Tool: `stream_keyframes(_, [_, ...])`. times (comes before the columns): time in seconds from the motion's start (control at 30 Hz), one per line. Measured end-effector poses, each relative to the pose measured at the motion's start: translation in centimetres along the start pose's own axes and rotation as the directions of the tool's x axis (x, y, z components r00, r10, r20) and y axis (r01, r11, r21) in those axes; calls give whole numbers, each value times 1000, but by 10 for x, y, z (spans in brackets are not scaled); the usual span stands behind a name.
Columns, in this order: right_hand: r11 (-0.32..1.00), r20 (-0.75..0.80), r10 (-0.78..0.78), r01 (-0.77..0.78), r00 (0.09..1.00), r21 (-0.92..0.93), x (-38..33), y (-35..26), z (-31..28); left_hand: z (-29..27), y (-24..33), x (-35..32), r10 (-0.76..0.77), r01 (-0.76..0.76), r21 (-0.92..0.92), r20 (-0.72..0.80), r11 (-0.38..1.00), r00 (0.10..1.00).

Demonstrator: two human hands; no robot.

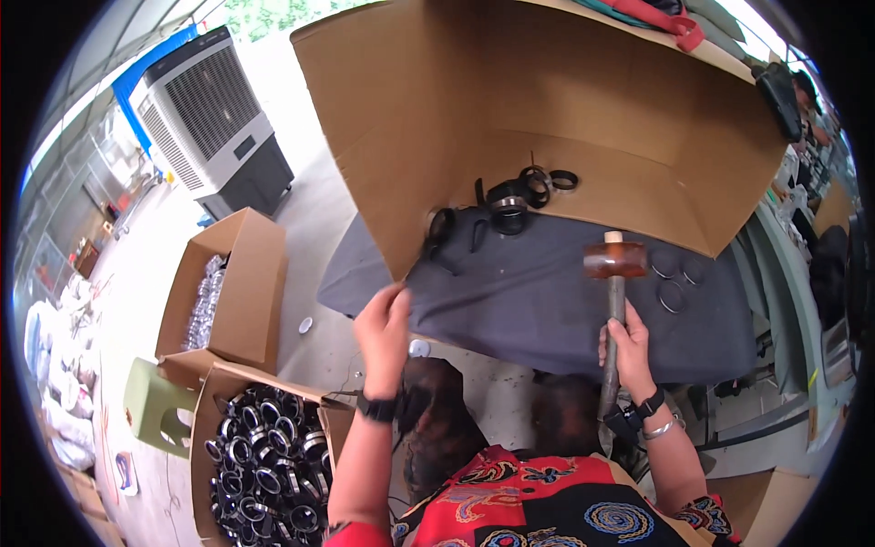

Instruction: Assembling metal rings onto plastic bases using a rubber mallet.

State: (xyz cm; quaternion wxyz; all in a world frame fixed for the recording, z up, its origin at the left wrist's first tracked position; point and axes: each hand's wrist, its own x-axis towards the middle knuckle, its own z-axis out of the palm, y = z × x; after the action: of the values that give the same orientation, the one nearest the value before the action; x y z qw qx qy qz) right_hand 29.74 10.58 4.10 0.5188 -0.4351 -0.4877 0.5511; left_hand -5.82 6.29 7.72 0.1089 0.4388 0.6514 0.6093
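Observation:
My right hand (pixel 627 351) is wrapped round the grey handle of a mallet (pixel 615 262), whose reddish-brown head is up over the right part of the dark cloth-covered table (pixel 538 301). My left hand (pixel 383 321) is raised at the table's near left edge, by the lower corner of the cardboard screen. Its fingers are closed, and what they hold, if anything, cannot be made out. Beyond it, a dark ring-shaped part (pixel 440 224) looks blurred. Several black rings with metal bands (pixel 509 215) lie in a group at the back. Thin metal rings (pixel 671 296) lie right of the mallet.
A large cut-open cardboard box (pixel 583 100) walls the table's back and left. At lower left, an open carton (pixel 205 456) holds many black rings; behind it stands another carton (pixel 255 292) with clear-wrapped items. A green stool (pixel 150 406) and an air cooler (pixel 214 118) stand left.

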Motion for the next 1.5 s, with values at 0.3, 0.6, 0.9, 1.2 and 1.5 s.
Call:
stream_keyframes(0.3, [991,121,-88,100,989,-93,2,-3,9,93,-55,87,-77,-34,812,97,583,992])
stream_keyframes(0.6, [996,71,-49,54,996,-69,-8,-1,0,64,-29,7,90,-60,360,-65,931,994])
stream_keyframes(0.9, [986,140,27,-3,990,-168,6,-17,18,51,-54,-111,190,-255,242,262,936,946])
stream_keyframes(1.2, [891,349,40,125,936,-437,-9,-63,51,76,-69,-117,-108,288,-320,480,903,871])
stream_keyframes(1.5, [545,546,-311,617,778,-568,7,-100,102,75,-40,-103,-223,343,-200,456,918,862])
